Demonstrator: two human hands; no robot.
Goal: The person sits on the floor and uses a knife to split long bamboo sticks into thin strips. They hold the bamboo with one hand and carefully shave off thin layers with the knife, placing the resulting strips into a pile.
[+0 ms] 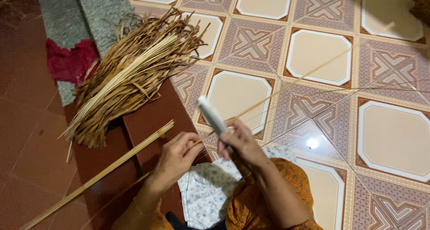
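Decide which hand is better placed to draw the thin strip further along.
Left, probably: the left hand pinches the thin strip at its near end, while the right hand grips the knife.

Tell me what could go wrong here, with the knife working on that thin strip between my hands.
1. The right hand holds the knife on a thin strip that the left hand pinches close by; a slip could cut those fingers.
2. The strip runs far out over the tiled floor unsupported, so it may whip, bend or snap.
3. The work sits over the lap, above the floral cloth; a blade coming off the strip might reach the leg.
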